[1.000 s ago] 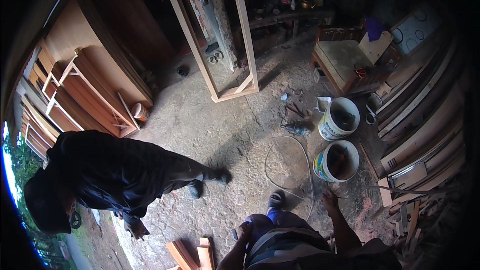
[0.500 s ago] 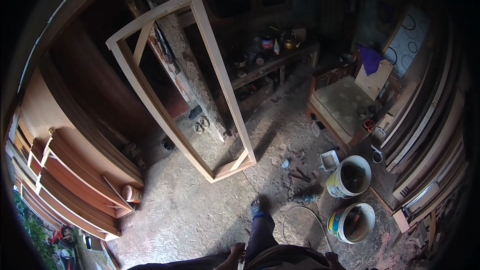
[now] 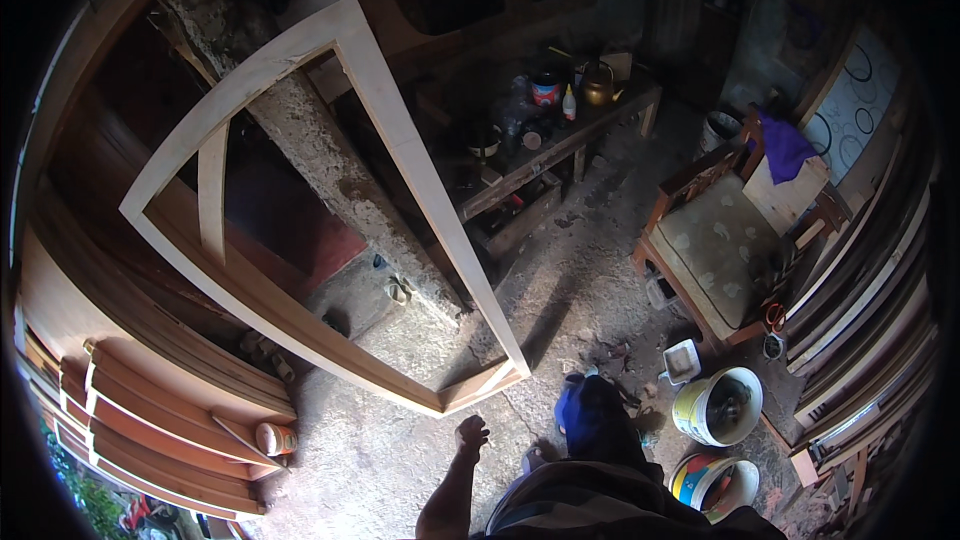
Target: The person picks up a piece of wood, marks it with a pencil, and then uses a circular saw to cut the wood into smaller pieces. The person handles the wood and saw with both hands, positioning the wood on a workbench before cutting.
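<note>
A tall pale wooden frame [image 3: 430, 185] stands upright in front of me, with short diagonal braces across its corners. My left hand [image 3: 472, 432] is low in the view, just short of the frame's bottom end and apart from it. Nothing shows in that hand; its fingers are loosely bent with a gap between them. My right hand is out of sight.
Behind the frame leans a rough post [image 3: 330, 160]. A bench [image 3: 600, 125] holds a kettle [image 3: 599, 86] and bottles. At right are a cushioned chair [image 3: 715, 250], two buckets [image 3: 690, 410] and stacked boards [image 3: 850, 340]. Wooden panels [image 3: 150, 390] line the left.
I have stepped nearer the frame, which looks larger and more tilted in view. My left hand has come up from the lower edge toward its bottom end. My right hand has left the view.
</note>
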The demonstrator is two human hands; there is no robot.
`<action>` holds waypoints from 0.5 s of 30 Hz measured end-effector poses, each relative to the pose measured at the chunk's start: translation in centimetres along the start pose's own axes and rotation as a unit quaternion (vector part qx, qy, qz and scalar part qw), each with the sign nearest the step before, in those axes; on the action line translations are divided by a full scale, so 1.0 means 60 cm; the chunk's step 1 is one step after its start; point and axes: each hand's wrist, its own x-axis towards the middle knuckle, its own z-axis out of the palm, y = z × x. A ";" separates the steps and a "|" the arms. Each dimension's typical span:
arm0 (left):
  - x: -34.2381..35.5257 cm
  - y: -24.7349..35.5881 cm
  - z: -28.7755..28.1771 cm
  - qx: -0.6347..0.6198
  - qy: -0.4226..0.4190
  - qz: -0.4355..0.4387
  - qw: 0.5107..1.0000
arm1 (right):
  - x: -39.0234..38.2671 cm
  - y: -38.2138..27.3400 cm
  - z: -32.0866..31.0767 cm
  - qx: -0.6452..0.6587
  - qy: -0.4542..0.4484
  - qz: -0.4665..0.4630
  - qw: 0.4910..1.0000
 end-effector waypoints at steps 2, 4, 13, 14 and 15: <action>0.058 0.003 0.019 0.052 0.006 -0.073 0.996 | 0.091 -0.039 0.019 -0.015 -0.004 0.011 1.000; 0.108 -0.002 0.040 0.083 0.025 -0.114 0.990 | 0.200 -0.060 0.033 -0.042 -0.012 0.021 0.999; 0.266 0.196 0.325 -0.052 0.165 -0.223 0.959 | 0.884 -0.397 0.084 -0.496 -0.182 -0.256 0.809; 0.295 0.246 0.358 -0.048 0.161 -0.214 0.962 | 0.931 -0.489 0.133 -0.543 0.003 -0.310 0.781; 0.322 0.298 0.389 -0.054 0.159 -0.200 0.965 | 0.984 -0.608 0.186 -0.416 0.082 -0.287 0.859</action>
